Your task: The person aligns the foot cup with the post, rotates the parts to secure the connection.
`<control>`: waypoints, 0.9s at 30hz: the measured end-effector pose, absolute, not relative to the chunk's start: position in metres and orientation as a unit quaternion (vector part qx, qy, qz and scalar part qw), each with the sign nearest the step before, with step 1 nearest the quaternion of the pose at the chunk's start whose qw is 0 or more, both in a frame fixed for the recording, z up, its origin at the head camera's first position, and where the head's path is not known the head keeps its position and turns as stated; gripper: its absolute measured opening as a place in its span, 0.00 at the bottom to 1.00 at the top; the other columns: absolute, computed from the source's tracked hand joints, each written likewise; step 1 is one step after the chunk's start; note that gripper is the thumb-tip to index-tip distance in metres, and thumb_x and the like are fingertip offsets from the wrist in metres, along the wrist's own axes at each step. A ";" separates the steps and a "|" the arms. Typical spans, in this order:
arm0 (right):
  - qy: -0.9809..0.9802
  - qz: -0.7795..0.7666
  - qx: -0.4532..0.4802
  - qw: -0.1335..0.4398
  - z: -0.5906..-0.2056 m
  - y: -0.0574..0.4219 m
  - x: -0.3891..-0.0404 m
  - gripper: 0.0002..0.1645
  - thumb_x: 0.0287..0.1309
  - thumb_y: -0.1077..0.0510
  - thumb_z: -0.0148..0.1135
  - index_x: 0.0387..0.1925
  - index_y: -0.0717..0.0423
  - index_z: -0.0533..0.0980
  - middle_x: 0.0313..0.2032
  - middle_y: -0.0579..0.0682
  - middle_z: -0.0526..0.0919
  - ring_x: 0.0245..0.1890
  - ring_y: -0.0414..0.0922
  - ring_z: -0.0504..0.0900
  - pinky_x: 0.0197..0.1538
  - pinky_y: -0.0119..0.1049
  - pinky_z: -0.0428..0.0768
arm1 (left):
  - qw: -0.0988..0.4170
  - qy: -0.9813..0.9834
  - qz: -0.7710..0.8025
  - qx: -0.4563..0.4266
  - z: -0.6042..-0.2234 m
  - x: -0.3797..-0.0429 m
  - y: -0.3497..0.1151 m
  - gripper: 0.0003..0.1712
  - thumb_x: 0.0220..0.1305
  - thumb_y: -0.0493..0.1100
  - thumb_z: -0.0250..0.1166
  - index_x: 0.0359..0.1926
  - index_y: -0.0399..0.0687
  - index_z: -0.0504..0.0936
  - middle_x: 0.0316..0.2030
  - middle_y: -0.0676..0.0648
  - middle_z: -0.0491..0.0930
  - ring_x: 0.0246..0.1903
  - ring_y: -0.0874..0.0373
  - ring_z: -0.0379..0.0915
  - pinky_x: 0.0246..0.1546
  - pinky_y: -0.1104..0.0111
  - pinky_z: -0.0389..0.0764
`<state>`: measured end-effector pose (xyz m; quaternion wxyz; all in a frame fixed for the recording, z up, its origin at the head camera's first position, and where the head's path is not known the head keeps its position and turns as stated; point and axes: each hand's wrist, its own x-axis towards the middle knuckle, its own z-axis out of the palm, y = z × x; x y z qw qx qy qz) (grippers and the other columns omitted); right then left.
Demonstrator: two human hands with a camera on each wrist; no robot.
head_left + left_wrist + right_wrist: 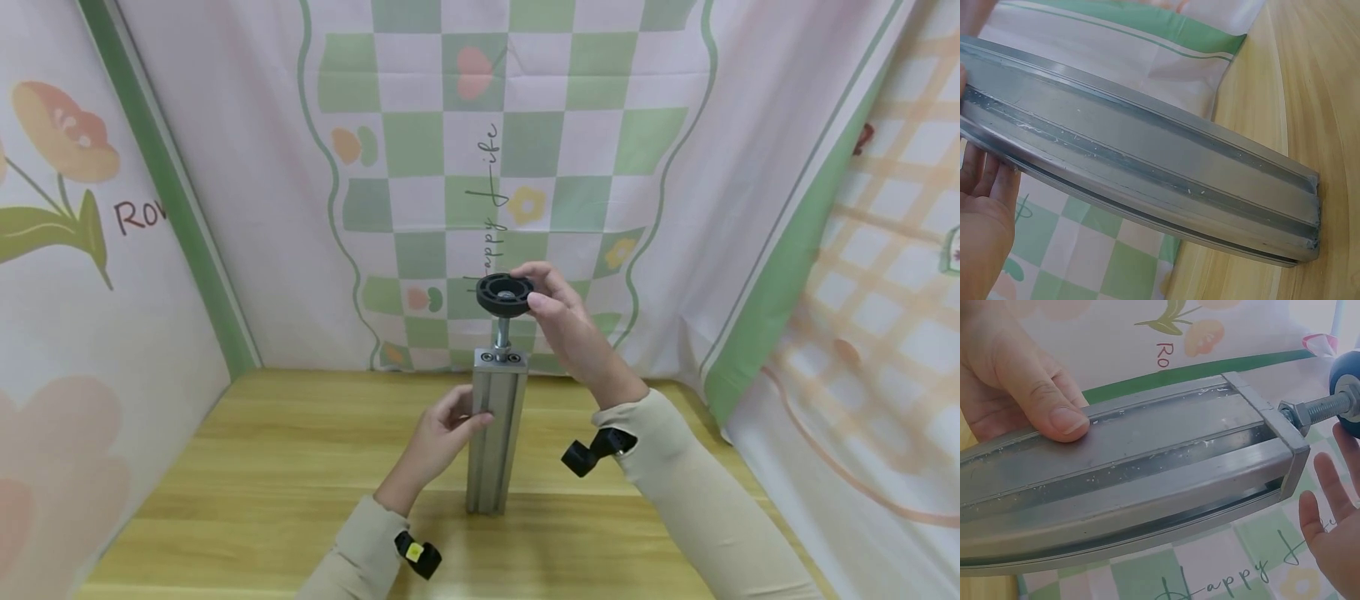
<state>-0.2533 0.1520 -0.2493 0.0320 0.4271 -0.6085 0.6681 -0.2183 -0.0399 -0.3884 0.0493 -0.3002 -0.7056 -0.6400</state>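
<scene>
A grey aluminium profile [492,450] with lengthwise slots stands upright on the table in the head view. My left hand [444,429] grips it around its upper half, thumb on the near face and the other fingers behind. An end plate [1266,419] caps the profile, and a threaded stud [1327,410] with a nut [1295,415] sticks out of it. On top of the stud sits a round black levelling foot [491,300], its hollow underside up. My right hand [573,329] holds the foot's rim between thumb and fingers; its other fingers are spread in the right wrist view.
The wooden table [300,467] runs back to a hanging cloth [420,150] with green and white checks. Printed cloths also hang at the left [60,333] and right [847,350]. Small black wrist cameras sit on both sleeves.
</scene>
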 end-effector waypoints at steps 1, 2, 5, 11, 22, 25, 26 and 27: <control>-0.609 0.669 0.426 0.032 -0.250 0.152 -0.253 0.18 0.61 0.57 0.42 0.53 0.54 0.63 0.51 0.61 0.70 0.53 0.54 0.68 0.61 0.46 0.56 | 0.049 -0.705 -0.640 -0.300 -0.388 -0.218 -0.040 0.18 0.63 0.44 0.59 0.54 0.50 0.72 0.40 0.49 0.76 0.42 0.57 0.73 0.44 0.65 0.77; -0.610 0.668 0.424 0.033 -0.250 0.153 -0.253 0.17 0.61 0.57 0.43 0.52 0.53 0.63 0.51 0.61 0.70 0.53 0.54 0.68 0.61 0.46 0.56 | 0.048 -0.705 -0.640 -0.300 -0.388 -0.218 -0.040 0.18 0.63 0.44 0.59 0.54 0.50 0.72 0.40 0.49 0.76 0.42 0.57 0.73 0.44 0.65 0.77; -0.618 0.667 0.415 0.038 -0.250 0.153 -0.252 0.16 0.60 0.56 0.45 0.50 0.51 0.63 0.51 0.62 0.69 0.53 0.55 0.68 0.61 0.46 0.58 | 0.047 -0.705 -0.641 -0.301 -0.388 -0.218 -0.040 0.18 0.63 0.44 0.59 0.54 0.49 0.72 0.40 0.49 0.76 0.42 0.56 0.73 0.44 0.65 0.77; -0.619 0.678 0.395 0.045 -0.247 0.150 -0.248 0.13 0.59 0.58 0.52 0.44 0.52 0.62 0.52 0.62 0.65 0.54 0.56 0.67 0.59 0.44 0.65 | 0.047 -0.704 -0.641 -0.303 -0.388 -0.218 -0.041 0.18 0.63 0.43 0.59 0.54 0.49 0.72 0.40 0.49 0.76 0.42 0.56 0.73 0.43 0.65 0.77; -0.669 0.656 0.336 0.093 -0.238 0.141 -0.234 0.19 0.54 0.58 0.63 0.36 0.53 0.60 0.45 0.56 0.64 0.43 0.50 0.71 0.35 0.31 0.76 | 0.052 -0.694 -0.647 -0.312 -0.389 -0.218 -0.040 0.18 0.63 0.42 0.59 0.54 0.49 0.72 0.40 0.49 0.76 0.42 0.54 0.73 0.42 0.64 0.77; -0.705 0.626 0.303 0.135 -0.231 0.136 -0.224 0.20 0.52 0.58 0.66 0.33 0.54 0.60 0.42 0.53 0.62 0.40 0.50 0.71 0.31 0.31 0.73 | 0.052 -0.696 -0.645 -0.311 -0.388 -0.218 -0.040 0.18 0.63 0.43 0.59 0.54 0.49 0.72 0.40 0.49 0.76 0.42 0.54 0.73 0.42 0.64 0.78; -0.716 0.615 0.294 0.149 -0.228 0.134 -0.220 0.21 0.51 0.57 0.66 0.32 0.55 0.60 0.41 0.52 0.62 0.39 0.50 0.72 0.32 0.31 0.73 | 0.052 -0.696 -0.645 -0.311 -0.388 -0.218 -0.040 0.18 0.63 0.43 0.59 0.54 0.49 0.72 0.40 0.49 0.76 0.42 0.54 0.73 0.42 0.64 0.78; -0.725 0.605 0.288 0.162 -0.226 0.133 -0.217 0.21 0.51 0.57 0.67 0.32 0.56 0.60 0.40 0.51 0.61 0.39 0.50 0.71 0.33 0.32 0.73 | 0.052 -0.697 -0.644 -0.311 -0.388 -0.218 -0.040 0.18 0.63 0.43 0.59 0.54 0.49 0.72 0.40 0.49 0.76 0.42 0.54 0.73 0.42 0.64 0.78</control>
